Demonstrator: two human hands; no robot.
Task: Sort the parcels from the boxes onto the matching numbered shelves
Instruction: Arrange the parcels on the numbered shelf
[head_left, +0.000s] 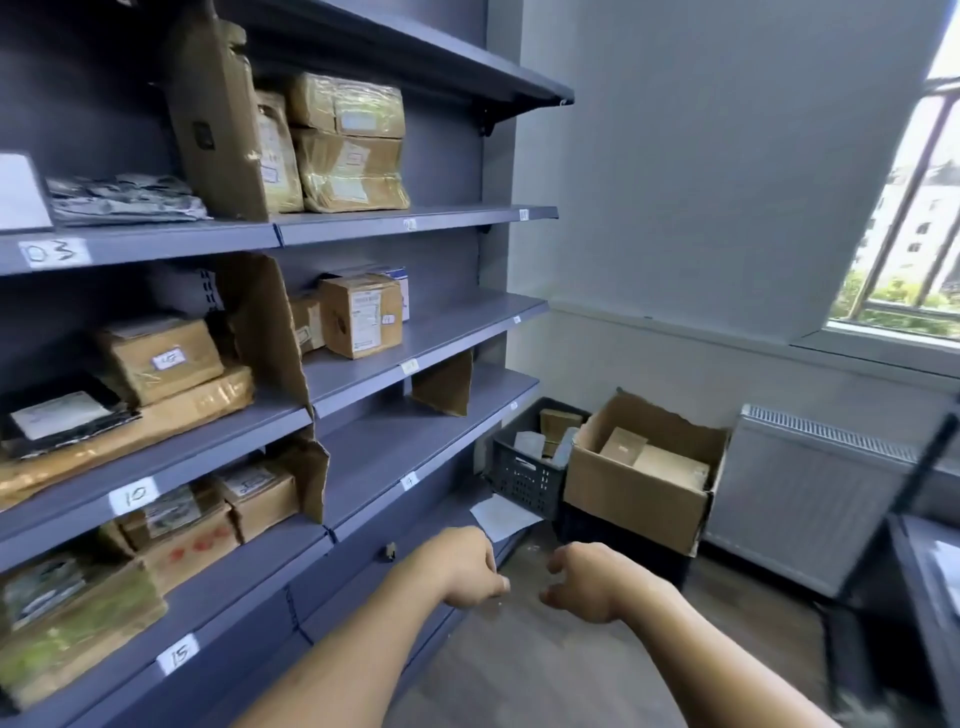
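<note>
Low at the front of the view, two bare forearms reach forward over a wood-patterned floor. The left hand and right hand hang near each other without touching, fingers loosely curled, each holding nothing. Beyond them, in the corner, an open cardboard box with a ragged rim holds flat brown parcels. Just beside it stands a black slotted plastic crate with more packages inside. Along the left runs grey metal shelving, its edges bearing handwritten paper labels 03, 10 and 15. Glossy taped brown boxes and crinkled plastic mailers rest there, separated by upright cardboard dividers.
</note>
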